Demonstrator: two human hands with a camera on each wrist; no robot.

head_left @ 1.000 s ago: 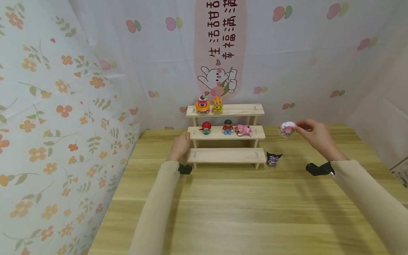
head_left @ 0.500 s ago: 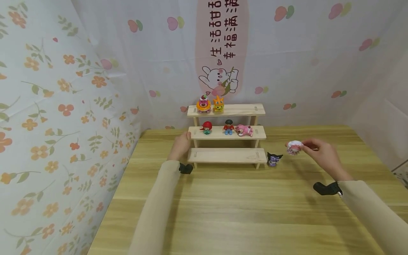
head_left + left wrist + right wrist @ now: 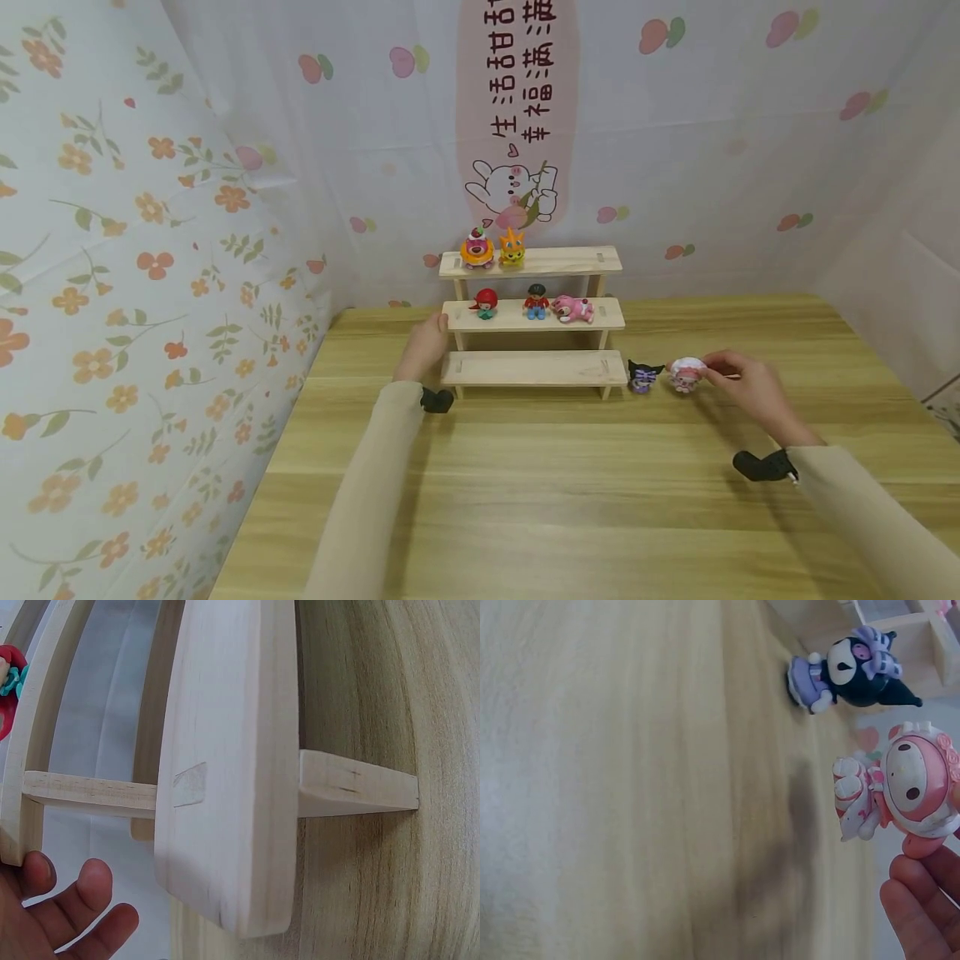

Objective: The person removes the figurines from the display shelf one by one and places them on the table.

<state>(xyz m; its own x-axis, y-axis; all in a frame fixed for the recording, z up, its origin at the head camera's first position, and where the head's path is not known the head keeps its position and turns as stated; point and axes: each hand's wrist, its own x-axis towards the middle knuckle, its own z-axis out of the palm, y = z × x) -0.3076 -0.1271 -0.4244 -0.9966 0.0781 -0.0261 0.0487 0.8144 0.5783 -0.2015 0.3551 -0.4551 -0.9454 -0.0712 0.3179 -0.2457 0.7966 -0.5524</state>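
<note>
My right hand [image 3: 757,396] pinches a pink-and-white hooded toy figurine [image 3: 686,375] between thumb and fingers. In the right wrist view this figurine [image 3: 919,780] is near the right edge, its shadow falling on the table apart from it. Just left of it a black-and-purple figurine [image 3: 642,377] stands on the table beside the stand. My left hand [image 3: 423,346] grips the left end of the middle board of a three-tier wooden display stand [image 3: 536,367]. In the left wrist view a fingertip meets that board's end, while other fingers [image 3: 94,889] curl beside it; the thumb's hold is partly hidden.
The middle board carries a red-haired figurine [image 3: 486,303], a black-capped figurine [image 3: 536,302] and a pink lying bear [image 3: 573,308]. On the top board are a bear in an orange ring [image 3: 477,249] and an orange-yellow figurine [image 3: 512,248]. Patterned cloth [image 3: 390,175] hangs behind and leftward.
My right hand has lowered the pink-and-white figurine from beside the middle board to just right of the black-and-purple one. The left hand has stayed at the stand.
</note>
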